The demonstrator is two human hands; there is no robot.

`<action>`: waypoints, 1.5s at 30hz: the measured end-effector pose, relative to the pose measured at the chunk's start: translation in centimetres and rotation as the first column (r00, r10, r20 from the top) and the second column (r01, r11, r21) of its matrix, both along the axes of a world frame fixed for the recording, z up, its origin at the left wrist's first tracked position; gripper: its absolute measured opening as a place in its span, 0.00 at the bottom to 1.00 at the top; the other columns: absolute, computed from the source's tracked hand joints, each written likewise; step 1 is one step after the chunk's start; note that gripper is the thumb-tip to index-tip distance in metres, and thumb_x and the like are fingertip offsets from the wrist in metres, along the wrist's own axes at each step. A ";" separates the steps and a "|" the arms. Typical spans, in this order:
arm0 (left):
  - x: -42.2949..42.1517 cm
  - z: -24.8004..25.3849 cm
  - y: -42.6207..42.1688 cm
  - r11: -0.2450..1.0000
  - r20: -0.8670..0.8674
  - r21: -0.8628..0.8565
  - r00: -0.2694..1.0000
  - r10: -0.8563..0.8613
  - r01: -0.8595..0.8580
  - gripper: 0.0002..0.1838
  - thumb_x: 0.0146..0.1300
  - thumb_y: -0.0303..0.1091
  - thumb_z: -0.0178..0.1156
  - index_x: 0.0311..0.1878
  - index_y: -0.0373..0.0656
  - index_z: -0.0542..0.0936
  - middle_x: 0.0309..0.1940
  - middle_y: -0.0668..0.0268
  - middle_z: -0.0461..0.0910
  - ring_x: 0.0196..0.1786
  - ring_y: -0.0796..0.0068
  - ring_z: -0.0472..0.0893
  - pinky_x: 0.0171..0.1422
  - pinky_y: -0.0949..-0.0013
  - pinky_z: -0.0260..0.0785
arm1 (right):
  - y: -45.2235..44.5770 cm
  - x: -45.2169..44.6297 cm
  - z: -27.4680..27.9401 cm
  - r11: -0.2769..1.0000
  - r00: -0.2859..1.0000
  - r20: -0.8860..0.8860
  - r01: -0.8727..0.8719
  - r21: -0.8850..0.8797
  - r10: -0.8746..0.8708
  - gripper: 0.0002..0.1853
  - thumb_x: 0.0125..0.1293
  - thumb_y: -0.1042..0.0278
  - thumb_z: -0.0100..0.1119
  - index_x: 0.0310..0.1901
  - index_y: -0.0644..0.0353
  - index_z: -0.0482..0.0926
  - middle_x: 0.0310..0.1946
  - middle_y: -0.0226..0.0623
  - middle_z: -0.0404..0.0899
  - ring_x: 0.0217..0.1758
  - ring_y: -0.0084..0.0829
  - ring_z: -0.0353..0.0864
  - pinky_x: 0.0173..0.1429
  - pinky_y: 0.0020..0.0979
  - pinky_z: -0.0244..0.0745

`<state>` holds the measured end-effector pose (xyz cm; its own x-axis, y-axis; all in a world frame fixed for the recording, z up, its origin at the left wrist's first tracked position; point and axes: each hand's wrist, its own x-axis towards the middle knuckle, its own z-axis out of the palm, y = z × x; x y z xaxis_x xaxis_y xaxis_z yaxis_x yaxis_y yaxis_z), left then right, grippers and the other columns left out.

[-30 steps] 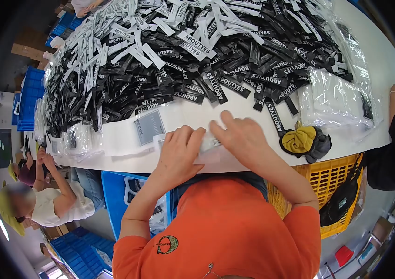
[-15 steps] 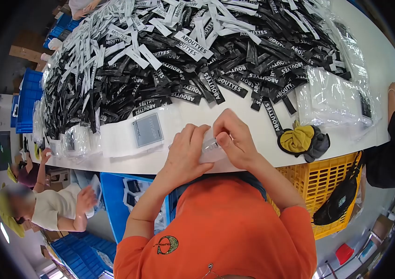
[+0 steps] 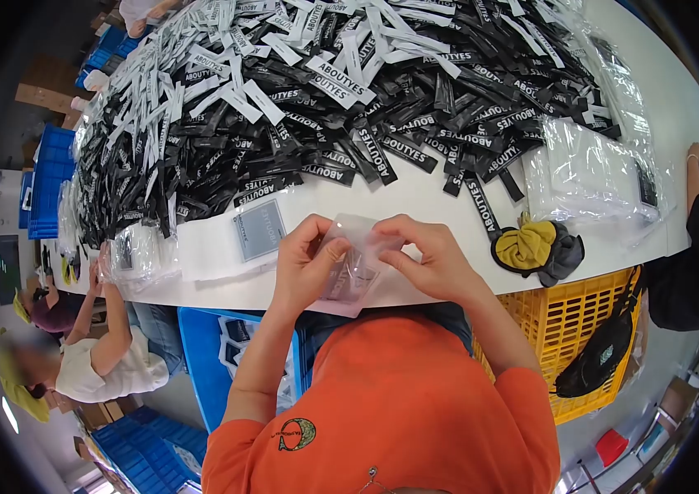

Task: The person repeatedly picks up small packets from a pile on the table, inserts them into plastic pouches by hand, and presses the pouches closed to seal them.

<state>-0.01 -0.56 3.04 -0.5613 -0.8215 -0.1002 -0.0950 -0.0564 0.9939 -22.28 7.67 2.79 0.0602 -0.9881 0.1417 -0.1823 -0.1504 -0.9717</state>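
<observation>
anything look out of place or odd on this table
One thing stands out: a crumpled yellow-and-grey cloth item near the table edge, right of the right hand. It looks odd because it matches neither the printed strips nor the clear packs nearby.

Person is wearing orange T-shirt; short sleeves are covering upper arms. Curved, greenish chest logo is showing bodyward of left grip, lettering too small to read. Dark-blue cloth is peeking out bodyward of right grip. Small round pendant is lying farthest back.
</observation>
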 end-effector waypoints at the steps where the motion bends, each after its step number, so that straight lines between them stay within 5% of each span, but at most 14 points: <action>1: 0.1 -0.2 0.2 1.000 0.017 -0.023 1.000 0.012 -0.011 0.07 0.75 0.30 0.64 0.45 0.35 0.81 0.38 0.72 0.79 0.39 0.86 0.77 0.45 0.78 0.71 | 0.0 -0.1 -0.3 0.999 1.000 0.011 -0.020 -0.027 0.020 0.14 0.71 0.72 0.62 0.57 0.59 0.79 0.43 0.37 0.88 0.45 0.32 0.88 0.51 0.32 0.79; 10: -0.9 0.9 0.4 0.986 0.016 -0.147 0.997 0.080 -0.077 0.07 0.73 0.28 0.65 0.43 0.33 0.83 0.36 0.71 0.76 0.37 0.85 0.77 0.42 0.79 0.69 | -0.1 0.6 0.2 0.982 0.987 0.116 0.130 -0.139 -0.114 0.14 0.72 0.72 0.62 0.57 0.59 0.79 0.44 0.37 0.87 0.45 0.35 0.88 0.56 0.34 0.78; 16: -1.4 0.9 1.0 0.960 0.069 -0.259 0.989 0.129 -0.107 0.06 0.72 0.27 0.65 0.41 0.33 0.83 0.35 0.70 0.76 0.35 0.84 0.78 0.39 0.78 0.69 | 0.1 -0.6 -0.1 0.976 0.961 -0.267 0.019 -0.218 -0.079 0.13 0.71 0.73 0.62 0.55 0.60 0.81 0.45 0.39 0.87 0.46 0.40 0.89 0.55 0.37 0.80; 19: -1.6 1.4 1.1 0.944 0.110 -0.308 0.981 0.157 -0.116 0.06 0.73 0.27 0.65 0.41 0.33 0.83 0.35 0.69 0.75 0.35 0.83 0.78 0.39 0.77 0.70 | -0.2 -0.2 0.1 0.990 0.982 -0.187 0.006 -0.140 -0.032 0.12 0.71 0.73 0.62 0.54 0.60 0.81 0.45 0.38 0.87 0.43 0.37 0.89 0.52 0.34 0.80; 22: -1.8 1.7 1.3 0.938 0.121 -0.322 0.977 0.174 -0.127 0.06 0.73 0.28 0.65 0.41 0.33 0.82 0.34 0.70 0.75 0.34 0.84 0.78 0.39 0.78 0.69 | -0.4 -0.1 0.2 0.999 0.995 0.091 -0.023 -0.050 0.027 0.12 0.70 0.74 0.62 0.54 0.60 0.81 0.47 0.36 0.87 0.41 0.32 0.88 0.49 0.32 0.79; 25: -1.2 1.2 1.3 0.943 0.083 -0.279 0.973 0.214 -0.183 0.07 0.73 0.29 0.65 0.41 0.34 0.82 0.34 0.71 0.77 0.35 0.85 0.77 0.39 0.78 0.69 | -0.6 0.5 -0.2 0.954 0.965 0.181 0.224 -0.200 -0.188 0.14 0.68 0.73 0.66 0.55 0.60 0.81 0.47 0.34 0.86 0.37 0.27 0.84 0.48 0.29 0.77; 28: -1.6 1.8 1.4 0.959 -0.046 -0.156 0.972 0.232 -0.237 0.07 0.74 0.30 0.65 0.42 0.35 0.81 0.34 0.73 0.79 0.36 0.87 0.76 0.39 0.79 0.68 | -0.9 0.9 -0.7 0.907 0.905 0.172 0.409 -0.102 -0.389 0.15 0.65 0.72 0.70 0.53 0.62 0.82 0.46 0.32 0.84 0.35 0.25 0.80 0.45 0.28 0.75; 32: -2.2 0.7 1.4 0.997 0.012 -0.003 0.997 0.082 -0.082 0.08 0.74 0.33 0.65 0.43 0.38 0.82 0.34 0.75 0.82 0.37 0.88 0.76 0.40 0.79 0.68 | -0.7 2.1 -1.6 0.971 0.962 0.134 0.234 0.045 -0.238 0.07 0.64 0.71 0.72 0.40 0.64 0.85 0.31 0.31 0.80 0.30 0.24 0.76 0.37 0.27 0.69; 33: -2.7 0.4 1.8 0.989 -0.022 0.031 0.989 0.145 -0.145 0.09 0.73 0.35 0.67 0.42 0.39 0.83 0.33 0.75 0.82 0.37 0.88 0.76 0.39 0.79 0.69 | -0.9 2.6 -1.3 0.948 0.946 0.106 0.312 -0.054 -0.305 0.05 0.65 0.72 0.70 0.36 0.64 0.84 0.27 0.32 0.79 0.29 0.23 0.75 0.34 0.27 0.68; 36: -2.1 -0.1 1.1 0.981 0.056 -0.178 0.994 0.092 -0.081 0.09 0.73 0.35 0.67 0.41 0.39 0.85 0.33 0.74 0.83 0.36 0.88 0.76 0.40 0.79 0.70 | -1.0 4.1 -2.7 0.937 0.887 0.315 0.347 0.022 -0.336 0.05 0.67 0.72 0.69 0.36 0.64 0.84 0.29 0.29 0.82 0.30 0.19 0.74 0.34 0.26 0.68; 39: -1.4 0.4 1.1 0.989 0.041 0.030 0.989 0.144 -0.146 0.10 0.74 0.34 0.65 0.40 0.37 0.86 0.33 0.74 0.83 0.36 0.88 0.75 0.40 0.78 0.69 | -0.9 4.5 -2.4 0.921 0.703 0.613 0.166 0.354 -0.362 0.07 0.70 0.70 0.68 0.36 0.64 0.84 0.31 0.25 0.83 0.32 0.15 0.74 0.36 0.25 0.68; 42: -0.2 -1.6 1.1 0.923 -0.136 0.261 0.936 0.326 -0.283 0.11 0.75 0.35 0.64 0.42 0.35 0.86 0.33 0.73 0.83 0.36 0.88 0.75 0.41 0.79 0.68 | -1.9 5.7 -2.1 0.925 0.513 0.780 0.080 0.371 -0.357 0.07 0.72 0.68 0.66 0.37 0.63 0.85 0.33 0.21 0.83 0.35 0.12 0.75 0.37 0.24 0.70; 45: 4.8 -1.6 0.9 0.946 0.011 0.153 0.957 0.288 -0.287 0.12 0.75 0.34 0.60 0.42 0.34 0.86 0.32 0.74 0.82 0.36 0.85 0.76 0.42 0.77 0.69 | -2.4 5.9 -3.6 0.934 0.802 0.584 -0.102 0.342 -0.126 0.09 0.73 0.64 0.66 0.42 0.62 0.86 0.31 0.27 0.85 0.35 0.19 0.80 0.42 0.26 0.74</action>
